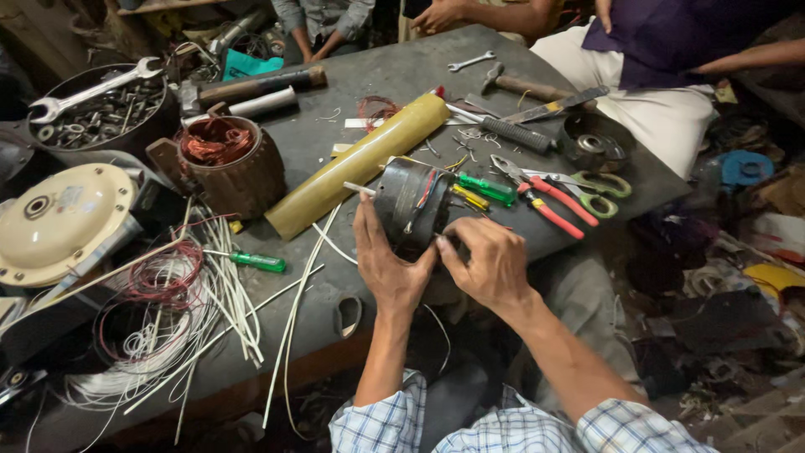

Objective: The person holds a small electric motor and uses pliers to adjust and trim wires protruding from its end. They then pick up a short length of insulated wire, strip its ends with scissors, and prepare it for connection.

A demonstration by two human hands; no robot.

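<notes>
Behind both hands (440, 264), stator (411, 205) partly hidden.

The round metal motor stator (412, 204) shows black, crossed by red and pale wires. The long paper roll (360, 164) is olive-yellow. Two plastic-handled screwdrivers (488, 188) are bright green. The steel pliers (549, 204) have red grips; the scissors (597, 191) have green loops. The flat worktable (402, 75) is dark grey. The person's shirt cuffs (394, 424) are checked blue on white.
</notes>
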